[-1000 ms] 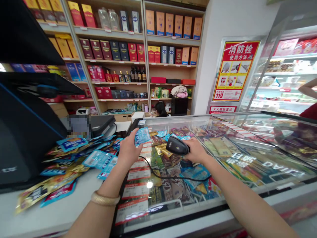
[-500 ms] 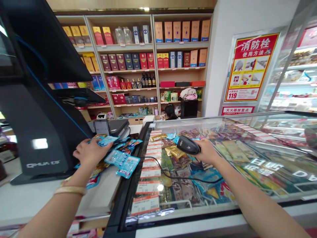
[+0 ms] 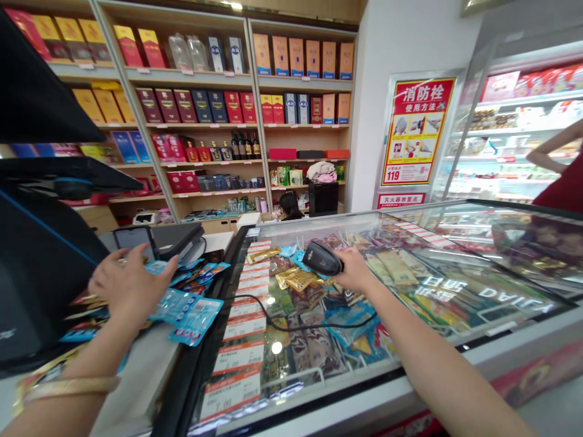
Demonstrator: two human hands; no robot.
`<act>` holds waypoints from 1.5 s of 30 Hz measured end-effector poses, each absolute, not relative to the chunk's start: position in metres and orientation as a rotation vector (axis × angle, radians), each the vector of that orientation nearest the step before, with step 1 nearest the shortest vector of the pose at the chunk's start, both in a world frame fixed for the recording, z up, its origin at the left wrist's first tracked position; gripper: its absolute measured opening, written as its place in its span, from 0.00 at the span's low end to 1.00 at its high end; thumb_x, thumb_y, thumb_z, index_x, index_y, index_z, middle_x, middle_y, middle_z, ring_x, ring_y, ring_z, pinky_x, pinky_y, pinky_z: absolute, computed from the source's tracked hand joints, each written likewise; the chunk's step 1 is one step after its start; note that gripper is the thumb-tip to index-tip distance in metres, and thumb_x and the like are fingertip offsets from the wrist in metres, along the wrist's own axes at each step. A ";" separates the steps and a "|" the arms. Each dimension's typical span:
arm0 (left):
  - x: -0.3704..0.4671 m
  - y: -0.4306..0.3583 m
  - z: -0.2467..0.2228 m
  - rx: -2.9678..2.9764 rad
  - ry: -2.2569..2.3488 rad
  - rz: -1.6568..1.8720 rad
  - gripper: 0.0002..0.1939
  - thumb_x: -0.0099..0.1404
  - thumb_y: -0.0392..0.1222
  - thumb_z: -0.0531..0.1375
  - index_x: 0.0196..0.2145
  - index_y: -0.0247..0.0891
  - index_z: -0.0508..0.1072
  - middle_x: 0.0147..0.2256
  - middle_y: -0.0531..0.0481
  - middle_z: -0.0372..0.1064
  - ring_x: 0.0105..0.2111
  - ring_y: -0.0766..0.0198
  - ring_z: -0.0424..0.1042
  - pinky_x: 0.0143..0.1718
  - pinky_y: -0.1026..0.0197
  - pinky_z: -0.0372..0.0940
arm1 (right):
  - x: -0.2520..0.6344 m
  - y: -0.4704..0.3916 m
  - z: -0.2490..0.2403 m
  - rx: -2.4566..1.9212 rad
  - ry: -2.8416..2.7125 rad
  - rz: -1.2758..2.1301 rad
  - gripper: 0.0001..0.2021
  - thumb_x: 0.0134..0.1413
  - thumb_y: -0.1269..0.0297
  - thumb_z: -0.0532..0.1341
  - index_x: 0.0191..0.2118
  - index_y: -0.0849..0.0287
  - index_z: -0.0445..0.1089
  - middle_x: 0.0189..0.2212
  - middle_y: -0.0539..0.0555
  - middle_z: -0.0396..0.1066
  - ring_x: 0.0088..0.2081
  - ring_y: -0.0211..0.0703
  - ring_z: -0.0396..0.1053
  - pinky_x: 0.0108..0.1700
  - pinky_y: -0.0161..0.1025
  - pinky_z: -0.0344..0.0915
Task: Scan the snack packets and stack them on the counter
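My right hand (image 3: 355, 271) grips a black barcode scanner (image 3: 322, 258) above the glass top of the freezer. The scanner's cable (image 3: 291, 328) loops across the glass. On the left, my left hand (image 3: 130, 279) hovers with fingers apart over a pile of small snack packets, and nothing shows in its grasp. Blue packets (image 3: 197, 315) lie at the counter's edge, partly over the freezer's black frame. Some of the pile is hidden behind my left hand and forearm. Gold packets (image 3: 296, 278) lie on the glass below the scanner.
A dark point-of-sale terminal (image 3: 36, 261) stands at the left. The glass-topped freezer (image 3: 273, 397) holds many wrapped ice creams. Shelves of boxed bottles (image 3: 209, 121) line the back wall. One person's head (image 3: 290, 205) shows behind the freezer; another person in red (image 3: 562, 185) stands at right.
The view has swung right. My left hand has risen off the packets and its fingers have spread. The scanner is still in my right hand. A person in red has come into view.
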State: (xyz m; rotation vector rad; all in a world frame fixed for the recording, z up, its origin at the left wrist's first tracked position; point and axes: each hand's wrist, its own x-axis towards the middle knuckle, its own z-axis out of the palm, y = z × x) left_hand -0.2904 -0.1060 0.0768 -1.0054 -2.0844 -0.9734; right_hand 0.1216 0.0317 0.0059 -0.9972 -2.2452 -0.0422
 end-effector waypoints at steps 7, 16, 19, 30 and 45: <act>-0.193 -0.053 0.046 -1.798 -2.203 -0.691 0.26 0.63 0.56 0.56 0.52 0.40 0.75 0.54 0.40 0.72 0.55 0.46 0.70 0.55 0.44 0.65 | 0.130 0.035 0.011 -1.126 -2.199 -0.093 0.13 0.47 0.63 0.64 0.42 0.56 0.77 0.35 0.55 0.80 0.38 0.49 0.74 0.43 0.40 0.58; -0.100 -0.038 0.005 -2.060 -2.226 -0.435 0.33 0.60 0.64 0.58 0.56 0.42 0.73 0.58 0.36 0.68 0.60 0.42 0.62 0.58 0.42 0.57 | 0.131 0.037 0.014 -1.181 -2.243 -0.063 0.14 0.48 0.61 0.65 0.42 0.55 0.76 0.34 0.54 0.80 0.39 0.51 0.76 0.42 0.40 0.58; -0.098 -0.038 0.001 -2.044 -2.206 -0.488 0.29 0.59 0.61 0.60 0.52 0.41 0.75 0.57 0.35 0.68 0.59 0.41 0.62 0.58 0.41 0.57 | 0.130 0.037 0.015 -1.162 -2.243 -0.073 0.12 0.48 0.60 0.65 0.40 0.55 0.76 0.32 0.53 0.80 0.37 0.50 0.75 0.41 0.40 0.57; -0.131 -0.047 0.020 -2.139 -2.229 -0.533 0.23 0.49 0.52 0.65 0.42 0.41 0.77 0.41 0.39 0.77 0.47 0.42 0.74 0.48 0.46 0.66 | 0.128 0.036 0.011 -1.147 -2.252 -0.069 0.10 0.45 0.62 0.66 0.37 0.55 0.76 0.31 0.53 0.79 0.35 0.48 0.73 0.42 0.40 0.58; -0.140 -0.047 0.036 -2.060 -2.036 -1.849 0.32 0.51 0.44 0.65 0.54 0.41 0.64 0.46 0.43 0.76 0.33 0.56 0.79 0.35 0.56 0.73 | 0.128 0.040 0.005 -1.018 -2.117 0.063 0.11 0.45 0.62 0.64 0.37 0.58 0.76 0.31 0.55 0.78 0.33 0.48 0.74 0.39 0.38 0.63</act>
